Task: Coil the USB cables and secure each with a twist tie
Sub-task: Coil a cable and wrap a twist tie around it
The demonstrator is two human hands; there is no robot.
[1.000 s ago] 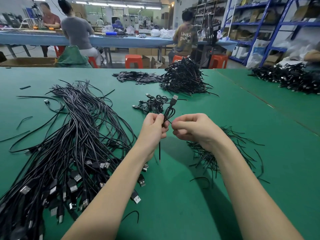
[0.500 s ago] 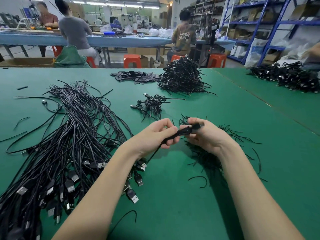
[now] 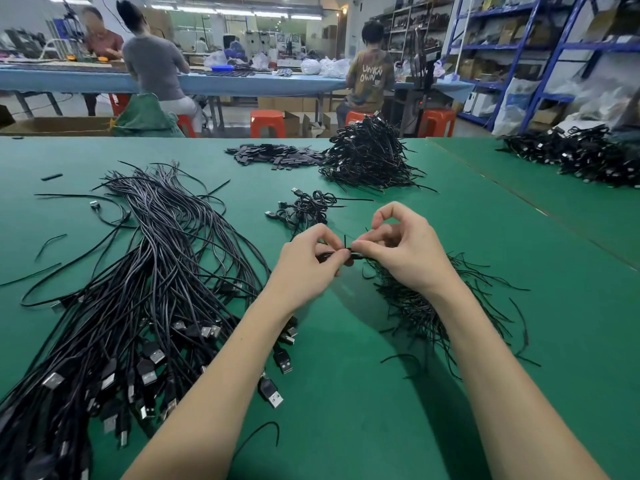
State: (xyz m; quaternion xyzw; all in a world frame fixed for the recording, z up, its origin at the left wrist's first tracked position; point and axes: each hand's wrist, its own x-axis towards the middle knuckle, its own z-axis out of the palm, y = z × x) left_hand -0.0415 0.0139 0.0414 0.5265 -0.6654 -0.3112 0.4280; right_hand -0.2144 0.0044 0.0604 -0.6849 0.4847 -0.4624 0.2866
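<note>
Green worktop [image 3: 346, 393] fills the view, and sprawled across its left side is the big fan of loose USB cables [image 3: 145, 289], plugs pointing toward the near edge. Over at the far middle sits a tall heap of finished coils [image 3: 367, 157], with a flat scatter of small black pieces [image 3: 273, 155] just beside it on the left. Another dark pile [image 3: 581, 157] lies on the neighbouring worktop at far right. Nearer, under the right forearm, spreads the loose pile of twist ties [image 3: 426, 306]. Just beyond the hands rests a small cluster of tied cables [image 3: 304, 209]. Now the action, held above the worktop at centre: the left hand [image 3: 304, 268] has its fingers curled, clamped on a small coiled cable [image 3: 327, 256], mostly hidden in the grip. The right hand [image 3: 405, 251] meets it, thumb and forefinger pinched together on the twist tie [image 3: 347, 245], whose short end sticks up between the two hands. One stray tie [image 3: 270, 431] curls alone near the bottom edge.
</note>
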